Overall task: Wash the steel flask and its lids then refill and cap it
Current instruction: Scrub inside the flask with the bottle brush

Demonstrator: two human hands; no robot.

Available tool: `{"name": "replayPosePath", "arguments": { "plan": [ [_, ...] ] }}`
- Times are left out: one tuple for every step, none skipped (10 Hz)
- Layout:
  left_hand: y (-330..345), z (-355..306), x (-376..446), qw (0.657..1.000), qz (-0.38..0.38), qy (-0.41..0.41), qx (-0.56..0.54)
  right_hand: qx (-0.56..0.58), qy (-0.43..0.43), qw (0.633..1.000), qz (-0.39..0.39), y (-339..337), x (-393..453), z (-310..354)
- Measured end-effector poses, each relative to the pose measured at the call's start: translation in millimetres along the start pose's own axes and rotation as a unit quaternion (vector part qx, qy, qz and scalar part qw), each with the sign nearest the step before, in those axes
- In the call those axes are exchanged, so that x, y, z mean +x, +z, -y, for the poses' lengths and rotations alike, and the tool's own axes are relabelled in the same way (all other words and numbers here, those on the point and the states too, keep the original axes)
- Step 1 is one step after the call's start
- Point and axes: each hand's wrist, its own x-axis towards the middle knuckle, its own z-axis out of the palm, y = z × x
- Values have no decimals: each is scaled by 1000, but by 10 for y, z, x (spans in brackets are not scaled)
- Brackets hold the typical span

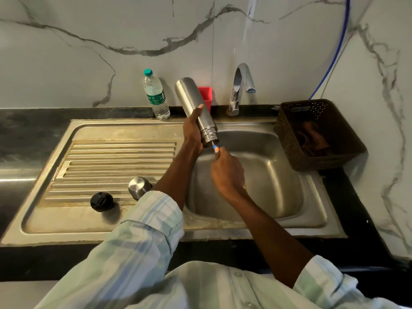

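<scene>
My left hand (193, 130) grips the steel flask (192, 101) around its lower body and tilts it, mouth down, over the sink basin (267, 166). My right hand (227, 172) holds a thin handle with a blue tip (215, 148) that goes into the flask's threaded mouth; whatever is on its end is hidden inside. On the ribbed drainboard (111, 161) lie the steel cup lid (139, 187) and, to its left, the black inner stopper (101, 201).
A plastic water bottle with a green cap (156, 97) and a red cup (206, 95) stand at the back wall. The tap (239, 88) rises behind the basin. A dark perforated basket (316, 134) with a brown cloth sits on the right counter.
</scene>
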Motion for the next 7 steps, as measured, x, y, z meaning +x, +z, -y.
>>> {"name": "replayPosePath", "arguments": {
  "plan": [
    [-21, -31, -5, 998, 46, -16, -28, 547, 185, 764, 287, -37, 161, -92],
    [-9, -52, -36, 995, 61, -40, -66, 632, 213, 676, 314, -29, 192, -164],
    [65, -39, -94, 998, 36, -35, -33, 286, 106, 945, 122, -31, 33, -52],
    [80, 33, -152, 998, 26, -43, -29, -53, -9, 998, -13, 34, -52, -93],
    [11, 105, -182, 997, 32, -62, -25, 423, 143, 870, 211, -1, 57, -210],
    [-42, 185, -203, 996, 40, -80, -21, 665, 241, 625, 330, -45, 26, -333],
    [-11, 253, -282, 996, 31, -79, 11, 388, 167, 883, 203, -18, -148, -244]
  ]
}}
